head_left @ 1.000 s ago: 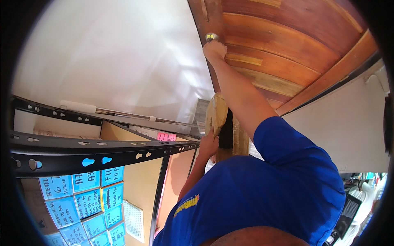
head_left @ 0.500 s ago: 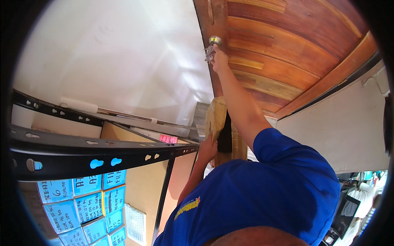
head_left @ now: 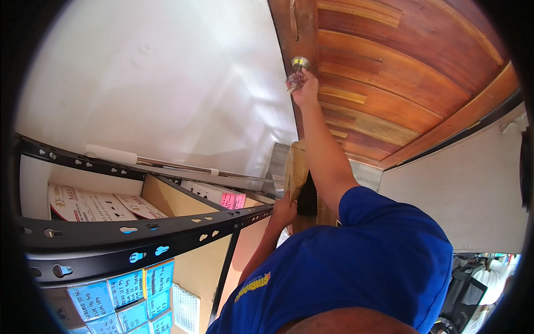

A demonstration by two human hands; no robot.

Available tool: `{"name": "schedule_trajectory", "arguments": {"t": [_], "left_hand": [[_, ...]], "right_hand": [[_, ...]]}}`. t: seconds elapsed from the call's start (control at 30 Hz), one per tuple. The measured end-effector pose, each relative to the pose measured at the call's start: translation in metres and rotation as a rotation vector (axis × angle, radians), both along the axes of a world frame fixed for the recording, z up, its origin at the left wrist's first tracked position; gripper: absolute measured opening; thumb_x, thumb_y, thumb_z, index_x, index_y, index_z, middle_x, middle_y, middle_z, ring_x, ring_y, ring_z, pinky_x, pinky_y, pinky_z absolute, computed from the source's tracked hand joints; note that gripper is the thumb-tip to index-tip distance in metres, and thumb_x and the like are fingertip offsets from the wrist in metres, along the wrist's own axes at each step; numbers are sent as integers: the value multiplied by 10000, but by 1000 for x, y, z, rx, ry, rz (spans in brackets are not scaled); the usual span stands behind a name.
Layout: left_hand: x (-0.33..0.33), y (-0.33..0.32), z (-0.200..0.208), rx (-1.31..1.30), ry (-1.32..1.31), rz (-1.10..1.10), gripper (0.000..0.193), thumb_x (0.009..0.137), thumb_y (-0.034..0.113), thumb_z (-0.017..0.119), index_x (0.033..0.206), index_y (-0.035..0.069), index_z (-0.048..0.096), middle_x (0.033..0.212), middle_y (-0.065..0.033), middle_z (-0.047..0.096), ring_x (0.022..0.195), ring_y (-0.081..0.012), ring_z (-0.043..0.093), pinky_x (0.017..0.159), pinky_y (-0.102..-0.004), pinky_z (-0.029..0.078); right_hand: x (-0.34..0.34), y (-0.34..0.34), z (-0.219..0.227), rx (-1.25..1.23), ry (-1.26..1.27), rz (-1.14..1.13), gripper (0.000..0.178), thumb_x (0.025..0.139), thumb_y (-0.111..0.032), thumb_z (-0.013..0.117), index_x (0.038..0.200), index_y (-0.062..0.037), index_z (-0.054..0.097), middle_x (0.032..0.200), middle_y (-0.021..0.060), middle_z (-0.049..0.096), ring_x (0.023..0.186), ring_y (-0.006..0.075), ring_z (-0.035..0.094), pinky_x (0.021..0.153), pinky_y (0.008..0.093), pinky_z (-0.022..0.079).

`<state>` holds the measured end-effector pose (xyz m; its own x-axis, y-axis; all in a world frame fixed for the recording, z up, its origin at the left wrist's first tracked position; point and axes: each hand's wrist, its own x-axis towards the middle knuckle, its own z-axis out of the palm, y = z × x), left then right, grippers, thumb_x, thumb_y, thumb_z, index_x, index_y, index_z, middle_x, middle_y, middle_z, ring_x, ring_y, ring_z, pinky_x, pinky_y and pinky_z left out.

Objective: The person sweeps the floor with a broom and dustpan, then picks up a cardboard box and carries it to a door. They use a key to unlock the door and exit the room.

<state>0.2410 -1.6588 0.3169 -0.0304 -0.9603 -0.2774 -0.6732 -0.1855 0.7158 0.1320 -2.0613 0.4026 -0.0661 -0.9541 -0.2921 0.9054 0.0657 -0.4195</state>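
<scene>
Keys (head_left: pixel 292 84) are pinched in the right hand (head_left: pixel 307 92) at the knob (head_left: pixel 300 62), near the edge of the door (head_left: pixel 384 78). A box (head_left: pixel 297 167) is gripped by the left hand (head_left: pixel 284 211), with only a narrow gap to the rack (head_left: pixel 186 243). Grey floor (head_left: pixel 279 160) is glimpsed beyond; one side is bounded by a white wall (head_left: pixel 150 100).
</scene>
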Motion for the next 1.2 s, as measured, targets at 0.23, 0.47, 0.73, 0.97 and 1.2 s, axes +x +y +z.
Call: {"name": "schedule_trajectory", "arguments": {"t": [0.23, 0.47, 0.73, 0.97, 1.2], "left_hand": [[-7, -8, 5, 6, -38, -23, 601, 947, 230, 568, 1463, -53, 447, 1055, -373, 668, 999, -564, 638, 941, -598, 486], [-8, -11, -3, -19, -32, -39, 603, 951, 236, 564, 1470, -47, 445, 1066, -367, 671, 1016, -555, 641, 953, -590, 486], [-4, -7, 6, 91, -61, 21, 549, 947, 230, 573, 1464, 83, 459, 1086, -329, 678, 1018, -552, 632, 906, -603, 497], [-3, -5, 7, 12, -62, -9, 602, 939, 219, 595, 1459, -51, 458, 940, -371, 675, 915, -543, 662, 880, -593, 512], [-6, -8, 0, 25, -68, -18, 605, 946, 228, 566, 1465, -60, 443, 1000, -357, 683, 972, -538, 656, 933, -588, 488]], "right_hand": [[-15, 12, 14, -20, 1430, -189, 381, 953, -383, 656, 852, -22, 726, 700, 89, 689, 649, 228, 682, 665, 404, 569], [4, -1, 1, -85, 487, -76, 273, 999, -216, 543, 897, -13, 694, 784, 108, 706, 716, 268, 682, 747, 409, 582], [31, -7, -16, -316, -1081, 125, 171, 987, -98, 510, 967, 14, 638, 913, 122, 698, 881, 265, 674, 839, 415, 578], [6, 12, -2, -220, -580, 215, 210, 1009, -156, 548, 1074, -2, 675, 1019, 110, 713, 893, 264, 677, 886, 424, 582], [-16, 11, -4, -77, -308, 318, 184, 1023, -223, 585, 1011, -69, 684, 979, 80, 704, 858, 250, 668, 801, 442, 579]]}}
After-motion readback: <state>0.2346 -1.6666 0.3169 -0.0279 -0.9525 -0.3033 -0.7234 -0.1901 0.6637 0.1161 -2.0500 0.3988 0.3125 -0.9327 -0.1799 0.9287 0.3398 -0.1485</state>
